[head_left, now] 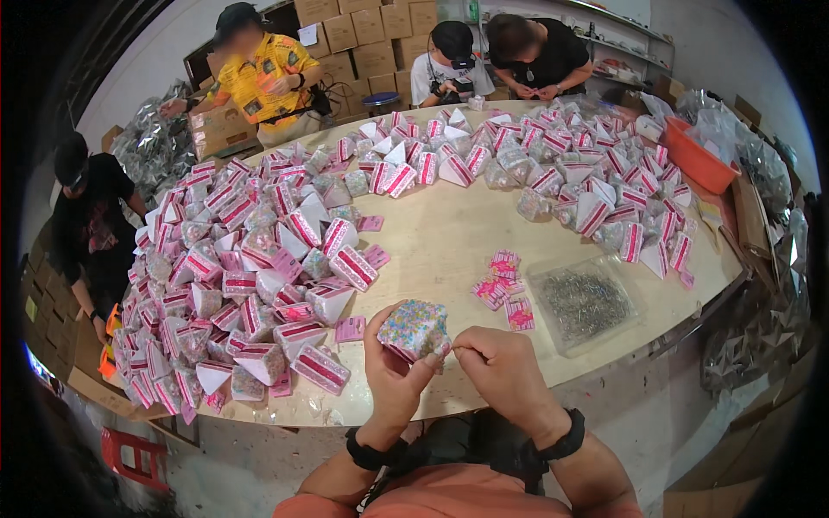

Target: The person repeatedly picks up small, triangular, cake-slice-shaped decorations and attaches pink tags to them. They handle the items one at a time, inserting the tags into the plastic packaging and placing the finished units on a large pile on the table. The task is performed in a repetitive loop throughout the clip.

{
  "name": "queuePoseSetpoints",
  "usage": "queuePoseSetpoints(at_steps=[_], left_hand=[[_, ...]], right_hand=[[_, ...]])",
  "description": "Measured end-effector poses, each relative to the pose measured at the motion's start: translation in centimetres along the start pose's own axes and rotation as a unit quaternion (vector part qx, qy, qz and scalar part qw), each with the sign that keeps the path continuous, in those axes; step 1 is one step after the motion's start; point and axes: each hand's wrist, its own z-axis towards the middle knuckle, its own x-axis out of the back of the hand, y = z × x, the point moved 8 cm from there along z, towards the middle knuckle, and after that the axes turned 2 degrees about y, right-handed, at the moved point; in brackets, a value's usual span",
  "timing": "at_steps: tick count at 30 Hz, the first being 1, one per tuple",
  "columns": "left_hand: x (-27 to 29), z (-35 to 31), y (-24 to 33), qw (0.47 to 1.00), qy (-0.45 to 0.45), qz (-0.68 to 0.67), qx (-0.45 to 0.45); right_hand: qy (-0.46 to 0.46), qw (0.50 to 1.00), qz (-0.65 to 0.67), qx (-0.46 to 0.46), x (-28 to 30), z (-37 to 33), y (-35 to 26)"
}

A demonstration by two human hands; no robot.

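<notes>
My left hand (389, 393) is wrapped around a toy cake slice (414, 328) topped with multicoloured sprinkles, held above the table's near edge. At its right corner, my right hand (508, 371) is closed in a pinch; what lies between the fingertips is too small to tell. Several pink printed cards (501, 278) lie just beyond my right hand. Beside them stands a clear tray (635, 292) of small thin metal pieces (583, 302). Left of my left hand, a white-and-pink cake slice (321, 369) rests at the edge of a big pile.
Heaped cake slices (259, 259) cover the table's left side and far edge. An orange basin (699, 160) stands at the far right. Several people are around the table, one in a yellow shirt (272, 73). A red stool (134, 457) stands on the floor, lower left.
</notes>
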Motion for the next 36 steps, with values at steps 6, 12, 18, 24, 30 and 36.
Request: queuePoseSetpoints(at_steps=[6,12,18,24,30,36], left_hand=[[-0.1,0.2,-0.8,0.999,-0.005,0.006,0.036],[-0.1,0.4,-1.3,0.996,-0.006,0.083,0.018],[0.0,0.2,-1.8,0.993,-0.019,0.111,0.025],[0.5,0.3,-2.8,0.991,-0.070,0.105,0.035],[0.8,0.3,-3.8,0.993,-0.024,0.026,0.111],[2.3,0.7,-4.4,0.982,-0.013,0.071,0.173]], right_hand=[[0.006,0.992,-0.116,0.054,-0.4,-0.3,0.2],[0.010,0.987,-0.150,0.052,-0.6,-0.4,0.7],[-0.004,0.999,-0.054,-0.002,-1.1,-0.1,2.5],[-0.140,0.921,0.275,-0.238,-2.1,0.0,5.0],[-0.107,0.897,0.361,-0.230,-3.1,-0.2,7.6],[-0.101,0.910,0.299,-0.268,-4.7,-0.5,9.3]])
